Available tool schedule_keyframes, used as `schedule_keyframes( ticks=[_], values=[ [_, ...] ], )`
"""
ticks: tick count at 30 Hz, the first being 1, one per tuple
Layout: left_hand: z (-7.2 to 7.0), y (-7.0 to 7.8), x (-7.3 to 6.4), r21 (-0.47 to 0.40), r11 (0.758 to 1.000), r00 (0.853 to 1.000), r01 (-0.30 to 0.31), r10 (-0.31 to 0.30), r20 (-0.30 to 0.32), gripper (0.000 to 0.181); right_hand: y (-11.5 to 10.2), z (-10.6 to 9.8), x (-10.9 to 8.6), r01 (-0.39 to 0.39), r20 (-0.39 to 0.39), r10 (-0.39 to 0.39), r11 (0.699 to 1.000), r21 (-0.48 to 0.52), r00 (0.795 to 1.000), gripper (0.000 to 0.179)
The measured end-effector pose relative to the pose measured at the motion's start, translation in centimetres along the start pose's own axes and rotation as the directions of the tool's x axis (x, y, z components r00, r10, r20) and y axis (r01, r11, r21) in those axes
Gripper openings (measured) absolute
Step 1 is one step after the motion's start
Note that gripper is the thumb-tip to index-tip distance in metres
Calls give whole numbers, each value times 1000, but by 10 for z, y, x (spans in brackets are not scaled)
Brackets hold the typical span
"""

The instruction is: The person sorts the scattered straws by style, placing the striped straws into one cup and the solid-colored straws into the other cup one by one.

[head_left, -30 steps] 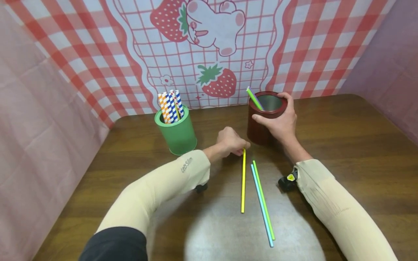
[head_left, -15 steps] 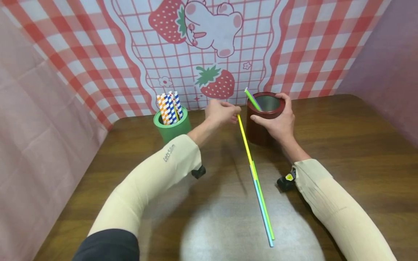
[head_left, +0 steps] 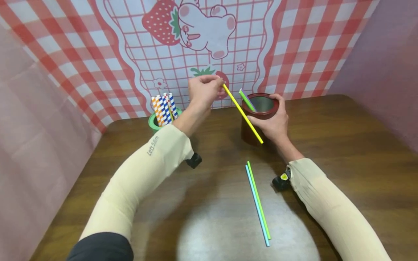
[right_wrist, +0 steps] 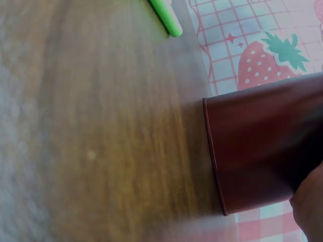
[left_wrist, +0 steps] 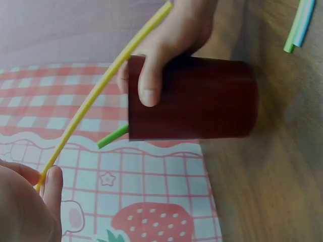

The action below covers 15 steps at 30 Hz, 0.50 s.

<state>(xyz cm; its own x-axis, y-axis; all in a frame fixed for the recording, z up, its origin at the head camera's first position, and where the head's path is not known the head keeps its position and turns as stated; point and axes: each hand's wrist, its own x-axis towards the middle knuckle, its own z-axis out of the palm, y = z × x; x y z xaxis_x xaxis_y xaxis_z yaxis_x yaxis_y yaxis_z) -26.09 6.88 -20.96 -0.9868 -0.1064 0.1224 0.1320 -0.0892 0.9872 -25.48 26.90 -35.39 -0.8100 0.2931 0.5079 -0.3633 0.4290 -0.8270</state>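
My left hand (head_left: pixel 205 90) pinches a yellow straw (head_left: pixel 243 114) by its upper end, held up off the table. The straw slants down to the right, and its lower end overlaps the front of a dark red can (head_left: pixel 250 131) in the head view. Around that can's rim my right hand (head_left: pixel 274 117) curls, thumb in front and fingers behind. A green straw (head_left: pixel 247 100) and a purple one lean out of the can's left side. In the left wrist view the yellow straw (left_wrist: pixel 93 96) crosses near the can's mouth. The right wrist view shows the can's lower wall (right_wrist: pixel 252 151).
A light blue straw (head_left: pixel 257 204) and a green straw (head_left: pixel 259 201) lie side by side on the wooden table (head_left: pixel 215 217). At the back left stands a green can (head_left: pixel 152 122) with several striped paper straws (head_left: pixel 164 108), partly behind my left arm. A patterned cloth hangs behind.
My left hand has lifted the yellow straw off the table and carried it up and to the left, tilting it. The right hand keeps its hold on the red can.
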Motion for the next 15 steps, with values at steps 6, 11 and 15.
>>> schedule_keyframes(
  ticks=[6, 11, 15],
  values=[
    [-6, 12, 2, -38, 998, 998, -56, 55, -40, 13, -2, 2, 0, 1, 10, -1, 1000, 3, 1000, 89],
    [-6, 17, 3, -119, 989, 995, -85, 78, -61, 15, -2, 1, -1, 21, 13, -21, 1000, 22, 1000, 87],
    [-4, 21, 4, -181, 978, 992, -108, 93, -89, 15, -3, 0, -1, 20, 3, -20, 999, 32, 1000, 88]
  ],
)
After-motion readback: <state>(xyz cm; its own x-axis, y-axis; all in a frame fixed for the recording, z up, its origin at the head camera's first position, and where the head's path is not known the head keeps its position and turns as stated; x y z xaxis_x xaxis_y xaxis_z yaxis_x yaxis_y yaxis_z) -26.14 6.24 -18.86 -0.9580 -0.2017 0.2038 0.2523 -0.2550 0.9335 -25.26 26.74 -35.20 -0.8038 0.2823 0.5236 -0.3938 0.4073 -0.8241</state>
